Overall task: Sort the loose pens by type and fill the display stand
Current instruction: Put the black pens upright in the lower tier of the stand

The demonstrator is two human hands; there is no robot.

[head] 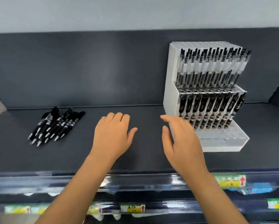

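A dark grey shelf (38,159) bears the white display stand (170,94) — two tiers filled. Loose black pens (54,125) lie heaped well left of it; left hand (113,135) between, right hand (182,143) just beside the stand, fingers relaxed, empty.

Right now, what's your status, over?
Left hand, right hand open, empty. Pens piled left; stand right, front tier empty. Nothing in the way.

I count one display stand (169,94), three tiers. Top tier: clear pens (213,67), too crowded to count. Middle tier: about nine black pens (211,104). One loose pile (54,125): roughly nine pens, overlapping.
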